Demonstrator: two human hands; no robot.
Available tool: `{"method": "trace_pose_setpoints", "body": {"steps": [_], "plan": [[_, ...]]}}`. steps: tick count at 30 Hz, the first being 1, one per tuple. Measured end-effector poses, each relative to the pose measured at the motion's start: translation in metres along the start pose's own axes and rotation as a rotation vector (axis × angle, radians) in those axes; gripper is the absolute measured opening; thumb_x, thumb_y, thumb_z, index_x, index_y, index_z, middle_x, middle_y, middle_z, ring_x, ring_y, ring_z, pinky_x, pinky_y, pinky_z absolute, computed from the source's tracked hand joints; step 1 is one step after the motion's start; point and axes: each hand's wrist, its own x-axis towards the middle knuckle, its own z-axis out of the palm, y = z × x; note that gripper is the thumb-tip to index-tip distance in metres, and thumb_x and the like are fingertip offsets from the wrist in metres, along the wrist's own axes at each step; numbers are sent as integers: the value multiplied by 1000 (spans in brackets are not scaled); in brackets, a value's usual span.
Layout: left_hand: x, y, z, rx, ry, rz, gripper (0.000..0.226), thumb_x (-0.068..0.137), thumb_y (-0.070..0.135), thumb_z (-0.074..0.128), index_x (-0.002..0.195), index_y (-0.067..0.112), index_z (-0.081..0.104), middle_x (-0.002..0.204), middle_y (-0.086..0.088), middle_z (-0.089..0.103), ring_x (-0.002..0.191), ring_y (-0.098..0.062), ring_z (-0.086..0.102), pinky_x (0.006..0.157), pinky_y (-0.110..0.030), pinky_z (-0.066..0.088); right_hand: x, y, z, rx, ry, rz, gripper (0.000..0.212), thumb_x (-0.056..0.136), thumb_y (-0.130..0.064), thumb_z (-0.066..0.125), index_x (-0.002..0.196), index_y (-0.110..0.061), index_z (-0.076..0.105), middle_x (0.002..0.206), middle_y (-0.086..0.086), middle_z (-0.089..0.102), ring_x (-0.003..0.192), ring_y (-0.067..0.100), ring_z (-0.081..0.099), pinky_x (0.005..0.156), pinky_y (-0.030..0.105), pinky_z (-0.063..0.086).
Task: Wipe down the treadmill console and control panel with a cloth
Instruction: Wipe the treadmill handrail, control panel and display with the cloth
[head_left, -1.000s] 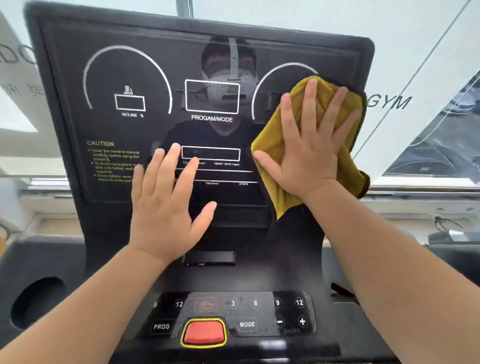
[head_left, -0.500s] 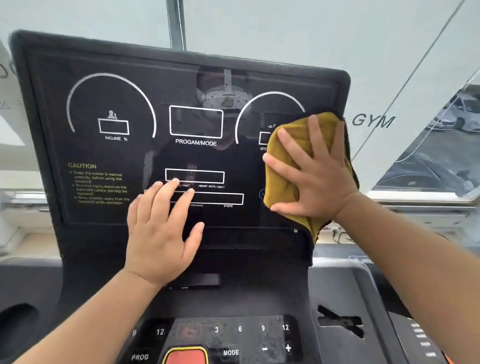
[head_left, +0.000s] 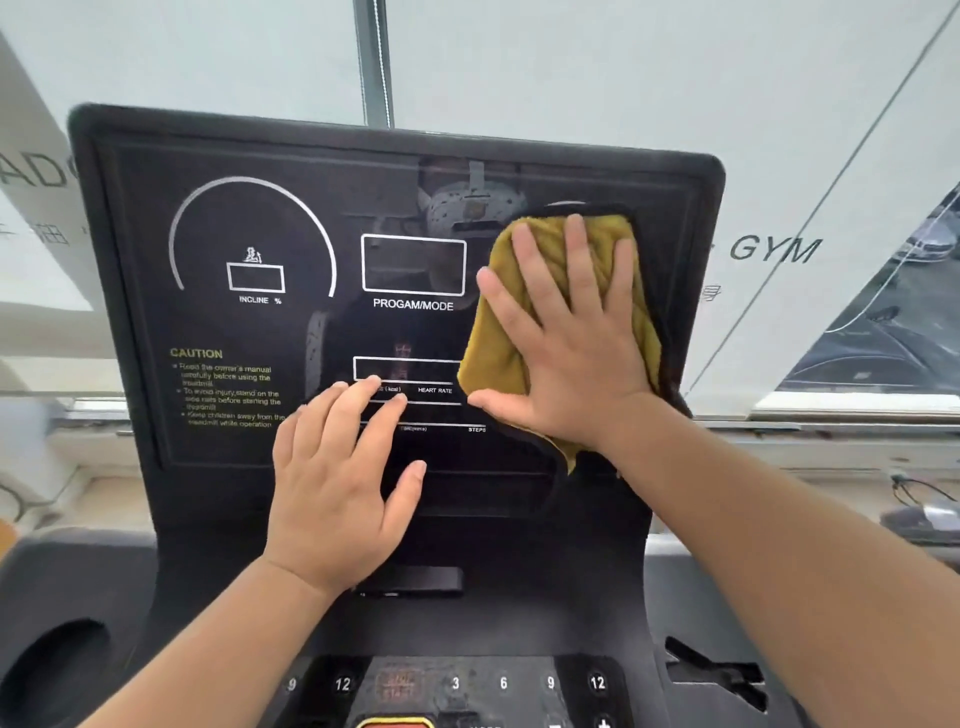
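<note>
Cloth (head_left: 498, 332) (under right hand (head_left: 571, 353)) hides console (head_left: 156, 208) readouts.

A gym — treadmill console (head_left: 249, 322), window lettering (head_left: 774, 249) (reads "GYM")

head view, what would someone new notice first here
The yellow cloth stands out against the black console, pressed flat to its right side under the spread right hand. The left hand lies bare and open lower on the screen, below the PROGAM/MODE box. At the bottom edge runs a row of number buttons.
</note>
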Motion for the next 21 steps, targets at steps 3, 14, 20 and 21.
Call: {"method": "trace_pose_setpoints", "body": {"steps": [3,14,20,21], "plan": [[0,-2,0,15,0,13,56,89,45,54,131,9,64,140,-14,56,131,-38,48,105,-54,37,-34,-19,17,14,-1,-173,100,84,-86,43,164,-30,20,172,9,10,156,48,4,118,76,0],[-1,-7,-1,8,-21,26,58,90,47,51,133,10,63,142,-12,55,131,-35,47,106,-54,36,-8,63,0,-55,43,-163,101,76,-93,46,160,-39,28,172,6,16,152,57,7,109,85,5],[-3,-8,-1,5,-19,37,57,90,46,52,134,12,63,144,-10,54,133,-34,47,106,-53,35,21,65,-16,-51,27,77,107,76,-93,43,163,-37,18,173,10,7,152,58,1,114,81,2],[-4,-8,-1,5,-20,38,57,90,46,52,134,12,63,144,-10,54,133,-34,46,106,-53,36,20,57,-15,-41,17,112,107,76,-93,42,163,-35,18,173,11,7,152,58,1,114,80,1]]}}
